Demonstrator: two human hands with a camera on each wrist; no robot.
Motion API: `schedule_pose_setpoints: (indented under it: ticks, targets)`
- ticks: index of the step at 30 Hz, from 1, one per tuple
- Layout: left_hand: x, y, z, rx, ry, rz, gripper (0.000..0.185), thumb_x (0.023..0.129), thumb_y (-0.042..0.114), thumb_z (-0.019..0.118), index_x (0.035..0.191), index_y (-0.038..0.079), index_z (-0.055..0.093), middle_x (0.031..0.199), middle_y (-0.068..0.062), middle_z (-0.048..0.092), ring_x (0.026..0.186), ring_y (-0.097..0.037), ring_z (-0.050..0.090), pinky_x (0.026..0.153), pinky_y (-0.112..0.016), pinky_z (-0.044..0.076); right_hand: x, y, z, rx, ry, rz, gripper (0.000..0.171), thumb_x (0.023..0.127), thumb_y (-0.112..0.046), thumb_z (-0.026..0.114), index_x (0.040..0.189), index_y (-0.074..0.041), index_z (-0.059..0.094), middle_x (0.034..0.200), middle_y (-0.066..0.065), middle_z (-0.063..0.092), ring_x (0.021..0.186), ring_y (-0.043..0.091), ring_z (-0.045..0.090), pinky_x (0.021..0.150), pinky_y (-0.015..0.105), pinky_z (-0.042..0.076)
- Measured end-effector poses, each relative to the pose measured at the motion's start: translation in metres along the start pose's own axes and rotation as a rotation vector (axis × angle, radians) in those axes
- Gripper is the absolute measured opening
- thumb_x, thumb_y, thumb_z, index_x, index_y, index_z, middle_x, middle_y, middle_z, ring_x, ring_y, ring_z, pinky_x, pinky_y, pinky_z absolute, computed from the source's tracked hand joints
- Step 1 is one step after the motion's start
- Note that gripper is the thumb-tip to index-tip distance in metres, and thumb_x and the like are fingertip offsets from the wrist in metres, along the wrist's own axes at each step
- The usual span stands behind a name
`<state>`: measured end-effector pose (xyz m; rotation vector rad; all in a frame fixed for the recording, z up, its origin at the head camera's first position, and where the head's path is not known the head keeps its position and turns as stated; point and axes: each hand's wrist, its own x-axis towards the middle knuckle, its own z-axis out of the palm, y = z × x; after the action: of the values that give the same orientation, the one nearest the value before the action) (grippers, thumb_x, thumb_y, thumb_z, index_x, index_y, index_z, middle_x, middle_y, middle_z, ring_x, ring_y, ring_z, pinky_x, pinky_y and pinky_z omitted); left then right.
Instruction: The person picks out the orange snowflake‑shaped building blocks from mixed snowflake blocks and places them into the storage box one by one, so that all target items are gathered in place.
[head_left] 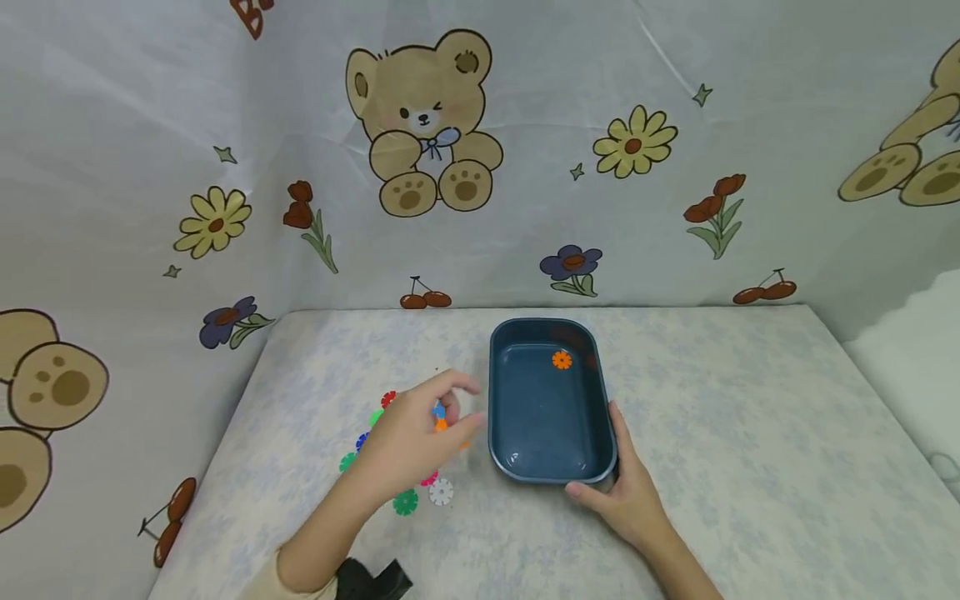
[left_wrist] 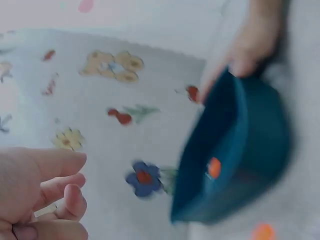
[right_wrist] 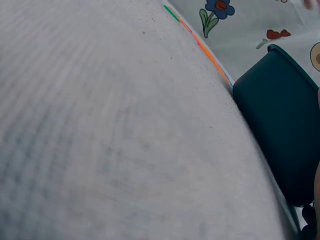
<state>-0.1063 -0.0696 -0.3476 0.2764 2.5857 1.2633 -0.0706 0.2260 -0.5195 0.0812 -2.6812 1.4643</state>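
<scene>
A dark blue rectangular plastic box (head_left: 547,421) stands on the table, with one orange snowflake-shaped disc (head_left: 562,360) lying inside near its far end. My right hand (head_left: 630,497) grips the box's near right corner, thumb at the front and fingers along the side. To the left of the box, my left hand (head_left: 411,433) hovers over a loose group of coloured discs. Its thumb and forefinger are apart, and nothing is between them. This hand partly hides the group; a green disc (head_left: 406,502) and a white disc (head_left: 441,492) show below it.
The pale mottled table (head_left: 750,433) extends right of the box. Behind it hangs a white cloth (head_left: 525,167) printed with bears and flowers. In the right wrist view, several discs (right_wrist: 205,48) appear edge-on beside the box.
</scene>
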Motion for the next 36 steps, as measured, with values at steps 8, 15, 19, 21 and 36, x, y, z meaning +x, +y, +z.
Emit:
schedule_pose_setpoints:
  ticks: [8,15,19,21,36]
  targets:
    - [-0.044,-0.096,-0.001,0.203,0.077,-0.345,0.039,0.086,0.032,0.076,0.122,0.025,0.063,0.086,0.003,0.056,0.052,-0.016,0.040,0.047,-0.027,0.034,0.000,-0.001,-0.004,-0.008,0.001,0.011,0.127,0.071,-0.030,0.090,0.159,-0.036,-0.001,0.168,0.002,0.012,0.150,0.033,0.024,0.102,-0.001,0.014]
    - [-0.052,-0.134,0.002,0.335,0.060,-0.418,0.053,0.080,0.039,0.081,0.126,0.019,0.063,0.095,0.001,0.060,0.071,-0.015,0.050,0.059,-0.029,0.043,-0.001,0.000,-0.004,0.002,0.009,-0.004,0.127,0.071,-0.028,0.090,0.159,-0.035,-0.001,0.167,0.004,0.013,0.150,0.005,0.016,0.103,-0.002,0.014]
    - [-0.049,-0.140,0.010,0.361,0.066,-0.395,0.043,0.079,0.034,0.083,0.118,0.025,0.066,0.097,0.001,0.060,0.077,-0.015,0.054,0.062,-0.030,0.046,-0.001,0.000,-0.002,0.016,0.004,-0.006,0.127,0.071,-0.027,0.090,0.159,-0.037,-0.001,0.167,0.004,0.011,0.149,0.000,0.014,0.104,-0.002,0.014]
    - [-0.047,-0.142,0.014,0.370,0.074,-0.379,0.035,0.080,0.030,0.083,0.111,0.026,0.067,0.097,0.002,0.060,0.079,-0.014,0.055,0.063,-0.031,0.047,-0.001,0.001,-0.001,0.022,0.001,-0.008,0.127,0.072,-0.027,0.090,0.159,-0.037,-0.002,0.167,0.004,0.011,0.149,-0.001,0.013,0.104,-0.002,0.014]
    - [-0.039,-0.147,0.017,0.318,0.138,-0.341,0.028,0.081,0.023,0.082,0.101,0.015,0.064,0.094,0.001,0.061,0.081,-0.015,0.054,0.074,-0.034,0.049,-0.001,0.001,-0.001,0.032,0.006,-0.023,0.128,0.070,-0.025,0.090,0.159,-0.035,0.000,0.167,0.005,0.011,0.148,-0.004,0.013,0.105,-0.002,0.014]
